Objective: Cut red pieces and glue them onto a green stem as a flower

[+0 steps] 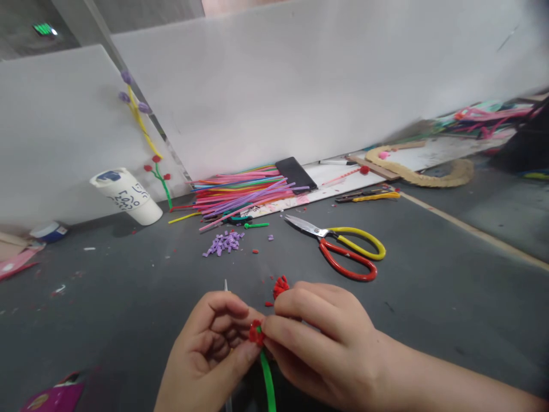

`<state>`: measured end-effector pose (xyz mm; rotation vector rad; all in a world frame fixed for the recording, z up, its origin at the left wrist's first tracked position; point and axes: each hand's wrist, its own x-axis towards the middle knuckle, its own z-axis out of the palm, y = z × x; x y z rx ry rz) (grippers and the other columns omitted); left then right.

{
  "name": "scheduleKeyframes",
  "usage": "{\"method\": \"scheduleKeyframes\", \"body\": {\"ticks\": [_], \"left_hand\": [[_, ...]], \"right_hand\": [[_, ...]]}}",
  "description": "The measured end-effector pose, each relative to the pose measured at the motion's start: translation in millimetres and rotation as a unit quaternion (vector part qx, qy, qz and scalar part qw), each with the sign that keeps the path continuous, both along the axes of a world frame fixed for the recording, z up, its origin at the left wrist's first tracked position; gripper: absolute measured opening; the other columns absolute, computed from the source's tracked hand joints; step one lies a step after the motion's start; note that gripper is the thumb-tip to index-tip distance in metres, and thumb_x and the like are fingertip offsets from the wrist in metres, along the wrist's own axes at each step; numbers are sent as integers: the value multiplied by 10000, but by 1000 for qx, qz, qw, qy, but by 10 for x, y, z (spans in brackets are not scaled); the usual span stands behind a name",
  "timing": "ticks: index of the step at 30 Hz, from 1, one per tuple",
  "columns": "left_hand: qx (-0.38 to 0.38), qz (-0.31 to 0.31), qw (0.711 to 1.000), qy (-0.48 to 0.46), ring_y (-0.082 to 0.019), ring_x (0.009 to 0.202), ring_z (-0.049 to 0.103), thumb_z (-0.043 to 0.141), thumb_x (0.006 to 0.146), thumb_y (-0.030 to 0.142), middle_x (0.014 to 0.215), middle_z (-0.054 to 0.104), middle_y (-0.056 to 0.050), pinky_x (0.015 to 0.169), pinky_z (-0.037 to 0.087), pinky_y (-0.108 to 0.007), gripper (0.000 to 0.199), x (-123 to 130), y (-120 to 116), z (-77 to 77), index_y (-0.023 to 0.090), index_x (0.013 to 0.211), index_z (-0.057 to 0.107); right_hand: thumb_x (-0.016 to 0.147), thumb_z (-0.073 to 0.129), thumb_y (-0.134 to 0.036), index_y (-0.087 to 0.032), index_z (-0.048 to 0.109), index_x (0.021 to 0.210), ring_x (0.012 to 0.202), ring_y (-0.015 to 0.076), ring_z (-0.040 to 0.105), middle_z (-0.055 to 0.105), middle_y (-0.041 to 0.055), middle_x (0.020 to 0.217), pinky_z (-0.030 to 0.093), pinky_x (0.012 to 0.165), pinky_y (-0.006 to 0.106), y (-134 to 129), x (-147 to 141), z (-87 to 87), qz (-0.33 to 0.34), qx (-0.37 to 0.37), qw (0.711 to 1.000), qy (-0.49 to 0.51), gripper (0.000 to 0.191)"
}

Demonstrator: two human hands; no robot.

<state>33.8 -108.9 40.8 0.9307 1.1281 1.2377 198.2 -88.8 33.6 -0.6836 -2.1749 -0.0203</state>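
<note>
My left hand (206,355) pinches a small red flower (256,333) between thumb and fingers. On the flower's other side, the fingertips of my right hand (330,337) press against it. A green strip-like stem (268,380) hangs down below the bloom, a green bit showing at its centre. Just beyond my right fingers lies a clump of red pieces (281,286), partly hidden by them. The thin metal tip of a tool (226,285) shows behind my left hand; most of it is covered, so its kind is unclear.
Scissors (318,232) with red and yellow handles lie ahead. Beyond are cut purple pieces (223,243), a heap of coloured pipe cleaners (240,194), a dark flat slab (295,173) and a yellow-handled tool (373,196). A white cup (132,197) stands left, near a panel (300,86).
</note>
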Motion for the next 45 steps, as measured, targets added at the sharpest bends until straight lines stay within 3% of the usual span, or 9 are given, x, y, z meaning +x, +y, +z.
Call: {"method": "scheduleKeyframes", "body": {"ticks": [10,17,23,25,27,32,34,39,45], "left_hand": [[28,-2,998,57,-72,584,642,829,609,281,650,697,57,554,479,-108,231,-16,1,-29,229,756,659],[37,-2,997,67,-71,587,637,800,622,201,663,705,59,571,485,-104,183,-31,12,-45,237,745,669],[58,-54,990,115,-103,621,654,751,675,167,688,717,26,591,515,-133,115,-107,50,-89,234,750,697],[70,-40,989,122,-99,613,649,743,678,152,683,712,33,591,513,-129,122,-116,51,-96,244,748,706],[83,-21,989,125,-88,606,646,734,683,140,680,706,46,592,506,-114,138,-121,48,-95,259,749,712],[123,-83,975,168,-99,647,670,710,725,123,721,722,43,603,522,-120,173,-172,59,-95,282,789,723],[119,-81,977,159,-101,659,673,707,733,122,736,725,41,613,526,-123,176,-190,69,-106,283,803,722],[67,-92,989,92,-101,643,675,741,714,151,732,735,29,617,528,-126,137,-195,83,-124,264,790,724],[50,-56,994,77,-95,625,655,745,705,204,698,725,24,595,508,-107,70,-147,70,-70,251,757,743]], "right_hand": [[887,470,-105,-118,673,805,542,130,455,616,44,708,398,495,251,-8,-19,3,5,-1,1000,17,219],[915,407,-91,-133,676,768,528,133,411,588,26,666,366,468,254,-5,-15,-1,1,8,1000,-13,310],[899,424,-87,-134,662,754,539,138,419,588,34,677,375,480,256,7,-9,-10,4,1,1000,-13,283],[897,427,-93,-135,655,755,547,137,420,593,39,697,384,493,252,11,-10,-17,2,-4,1000,-7,272],[895,441,-104,-135,647,754,565,135,436,595,44,713,395,511,247,13,-14,-24,4,-16,1000,6,252],[877,494,-109,-123,647,836,624,131,507,612,58,779,427,553,229,3,-16,-17,27,-101,994,36,160],[879,493,-111,-127,638,856,629,123,512,611,56,795,429,561,220,-2,-10,-8,33,-117,991,49,148],[899,454,-113,-129,637,825,583,135,468,603,49,719,416,541,246,4,-10,-5,32,-35,999,17,198],[923,417,-123,-123,650,842,567,141,468,594,42,695,425,533,250,18,-29,-33,21,-24,999,-18,246]]}}
